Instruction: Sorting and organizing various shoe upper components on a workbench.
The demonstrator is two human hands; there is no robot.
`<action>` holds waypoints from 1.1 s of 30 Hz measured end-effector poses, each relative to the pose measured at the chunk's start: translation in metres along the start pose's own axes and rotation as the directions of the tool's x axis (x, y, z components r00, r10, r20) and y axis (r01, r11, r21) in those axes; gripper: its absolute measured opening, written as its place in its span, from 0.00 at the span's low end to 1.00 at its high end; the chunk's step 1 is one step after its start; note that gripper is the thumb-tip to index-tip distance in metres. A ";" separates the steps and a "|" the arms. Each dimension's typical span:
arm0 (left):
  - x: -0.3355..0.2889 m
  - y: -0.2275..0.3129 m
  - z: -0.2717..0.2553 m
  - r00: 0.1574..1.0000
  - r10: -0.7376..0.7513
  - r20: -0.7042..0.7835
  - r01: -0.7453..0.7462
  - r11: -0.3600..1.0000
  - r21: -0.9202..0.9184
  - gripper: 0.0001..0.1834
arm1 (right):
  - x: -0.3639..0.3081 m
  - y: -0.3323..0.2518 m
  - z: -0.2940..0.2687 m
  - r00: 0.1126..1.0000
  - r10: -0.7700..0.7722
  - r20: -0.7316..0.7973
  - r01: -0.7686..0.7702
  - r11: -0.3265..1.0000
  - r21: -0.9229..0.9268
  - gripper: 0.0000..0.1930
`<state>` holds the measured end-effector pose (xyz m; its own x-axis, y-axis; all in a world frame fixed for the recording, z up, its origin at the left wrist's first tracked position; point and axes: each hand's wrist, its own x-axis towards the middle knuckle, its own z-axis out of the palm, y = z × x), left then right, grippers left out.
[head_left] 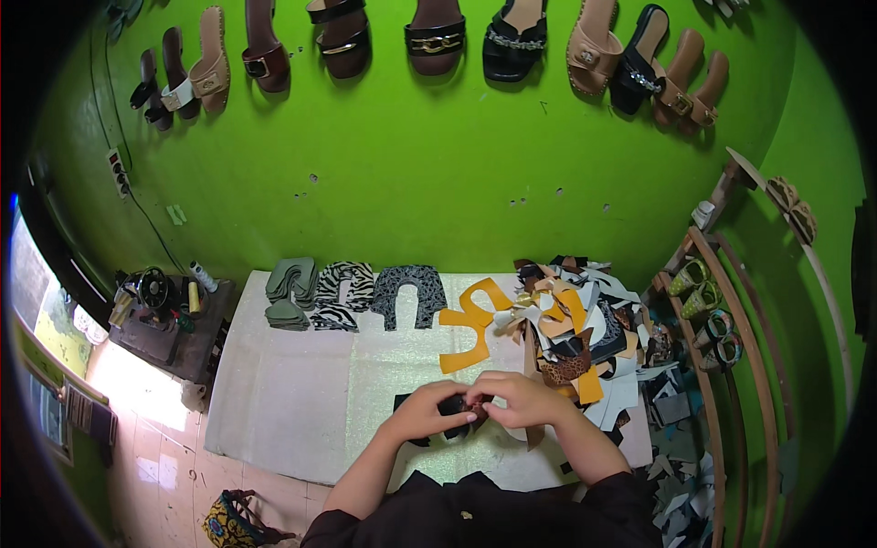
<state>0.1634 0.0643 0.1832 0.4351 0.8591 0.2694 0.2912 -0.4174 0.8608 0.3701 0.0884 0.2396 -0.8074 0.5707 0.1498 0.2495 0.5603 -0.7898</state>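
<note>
In front of my body, over the near middle of the table, my left hand (425, 411) and my right hand (519, 400) meet, both closed on a small dark leather piece (479, 407). It looks black to dark brown, and my fingers cover much of it. More black material (400, 402) shows beside and under my left hand. Beyond my hands lie yellow cut pieces (463, 352). Farther off are a dark grey patterned U-shaped stack (408, 290), zebra-striped pieces (343, 294) and a stack of grey-green pieces (290, 290).
A heap of mixed leather scraps (585, 338) covers the table's right side, and more scraps (681, 484) lie below. A wooden rack (731, 329) with shoes stands right. At left is a sewing machine (155, 292). Sandals (435, 41) hang on the green wall. A patterned bag (233, 521) sits on the floor.
</note>
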 end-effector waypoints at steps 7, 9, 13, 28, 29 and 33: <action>0.004 -0.027 0.029 0.990 -0.141 0.028 0.141 0.990 -0.012 0.10 | -0.063 0.033 -0.041 0.856 0.262 -0.445 -0.322 0.945 -0.063 0.10; 0.011 -0.023 0.030 0.987 -0.160 0.027 0.161 0.987 -0.005 0.09 | -0.082 0.039 -0.062 0.773 0.179 -0.609 -0.364 0.911 -0.194 0.11; 0.021 -0.037 0.037 0.985 -0.167 0.041 0.168 0.985 -0.033 0.09 | -0.109 0.058 -0.105 0.594 0.206 -0.777 -0.523 0.833 -0.180 0.13; 0.044 -0.080 0.051 0.947 -0.319 -0.023 0.317 0.946 -0.068 0.09 | 0.031 0.259 -0.197 0.658 0.313 -0.685 -0.725 0.508 -0.465 0.11; 0.046 -0.082 0.050 0.946 -0.322 -0.025 0.320 0.945 -0.065 0.09 | 0.030 0.293 -0.208 0.591 0.431 -0.682 -0.805 0.374 -0.461 0.10; 0.038 -0.098 0.045 0.923 -0.375 -0.081 0.369 0.926 -0.082 0.08 | 0.024 0.361 -0.225 0.323 0.655 -0.683 -0.943 0.159 -0.294 0.10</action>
<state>0.1898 0.1242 0.0897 0.2231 0.9740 -0.0392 0.3602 -0.0450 0.9318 0.5617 0.4394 0.0921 0.2680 0.9614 -0.0621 0.9576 -0.2729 -0.0919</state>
